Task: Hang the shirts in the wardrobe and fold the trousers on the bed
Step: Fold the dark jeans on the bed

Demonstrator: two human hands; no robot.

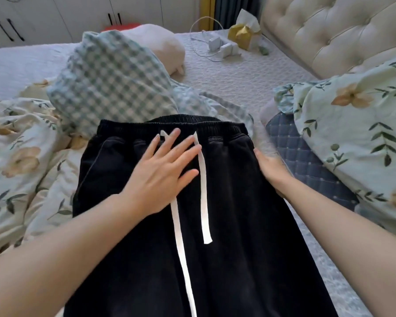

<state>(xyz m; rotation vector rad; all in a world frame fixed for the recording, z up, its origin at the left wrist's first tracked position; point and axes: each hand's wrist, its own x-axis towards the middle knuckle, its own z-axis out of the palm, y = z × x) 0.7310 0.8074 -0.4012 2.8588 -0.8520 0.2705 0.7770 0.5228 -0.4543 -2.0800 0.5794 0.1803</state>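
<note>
trousers: black drawstring trousers lie flat and face up on the bed, waistband at the far end, legs running back toward the person and out of the bottom of the view.
long axis: waistband to hems runs away-to-near, almost straight along the person's line of sight; a lengthwise fold would turn about this line.
drawstring: two white drawstring ends trail from the waistband down the middle of the trousers, marking roughly the centre line.
left hand: the left hand is spread flat, palm down, fingers splayed on the front of the trousers just below the waistband, left of centre and partly over one drawstring end; it presses, it grips nothing.
right hand: the right hand sits at the right side seam near the hip, fingers curled down at the edge; whether they pinch the fabric or only rest against it cannot be told.
which hand is nearer: the right hand is at the outer edge, the left holds the middle; judged from this, the right side would be carried over leftward while the left hand pins the centre.
surroundings: a green checked pillow lies just beyond the waistband, a floral duvet bunched to the left, a floral pillow to the right.
step: smoothing before the first fold, by my reading.
</note>
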